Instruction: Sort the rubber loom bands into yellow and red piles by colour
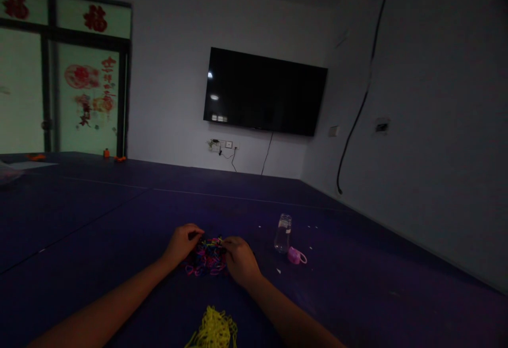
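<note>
A pile of small multicoloured rubber bands (210, 259) lies on the dark blue-purple table between my hands. My left hand (183, 242) is at the pile's left upper edge, thumb and forefinger pinched together. My right hand (240, 258) is at its right upper edge, also pinching. Each pinch is at the bands, but the picture is too dark to make out exactly what the left fingertips hold. A yellow-green band shows at the right fingertips. Nearer to me is a heap of yellow rubber bands (214, 329), cut off by the lower edge of the view.
Right of my hands stands a clear plastic bottle (282, 235), with a pink cap with a loop (295, 256) beside it. White scraps (278, 271) lie around them. Orange objects (120, 159) sit at the table's far left, and a clear plastic bag (8, 172) at the left edge.
</note>
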`<state>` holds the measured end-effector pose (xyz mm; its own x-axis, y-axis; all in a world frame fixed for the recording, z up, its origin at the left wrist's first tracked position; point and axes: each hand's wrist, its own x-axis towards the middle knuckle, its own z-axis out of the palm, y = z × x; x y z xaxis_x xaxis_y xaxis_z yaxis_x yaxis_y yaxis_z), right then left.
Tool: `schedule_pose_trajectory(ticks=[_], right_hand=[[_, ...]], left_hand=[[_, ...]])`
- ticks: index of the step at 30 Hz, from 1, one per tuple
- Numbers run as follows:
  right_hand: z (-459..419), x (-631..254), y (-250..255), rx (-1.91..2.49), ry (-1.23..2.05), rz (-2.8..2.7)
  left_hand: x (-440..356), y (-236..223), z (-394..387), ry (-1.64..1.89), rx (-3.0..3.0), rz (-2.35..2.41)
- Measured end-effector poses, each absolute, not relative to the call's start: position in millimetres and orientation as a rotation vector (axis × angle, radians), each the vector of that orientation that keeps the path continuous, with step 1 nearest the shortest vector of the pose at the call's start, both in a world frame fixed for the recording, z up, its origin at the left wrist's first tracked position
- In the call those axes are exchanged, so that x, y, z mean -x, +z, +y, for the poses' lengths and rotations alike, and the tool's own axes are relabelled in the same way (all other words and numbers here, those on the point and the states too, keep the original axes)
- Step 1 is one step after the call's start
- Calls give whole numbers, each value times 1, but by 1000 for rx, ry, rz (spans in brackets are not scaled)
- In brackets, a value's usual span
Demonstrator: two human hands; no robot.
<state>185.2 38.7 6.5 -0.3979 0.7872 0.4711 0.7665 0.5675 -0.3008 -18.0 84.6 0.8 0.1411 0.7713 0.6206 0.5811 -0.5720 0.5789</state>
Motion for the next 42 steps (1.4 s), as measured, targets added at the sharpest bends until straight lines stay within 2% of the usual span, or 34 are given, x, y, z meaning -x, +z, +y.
schedule_pose_trajectory(ticks=[42], right_hand=[[43,-185,5,1225,40,-2270]], left_hand=[[16,-1,85,1181,-2469,1384]])
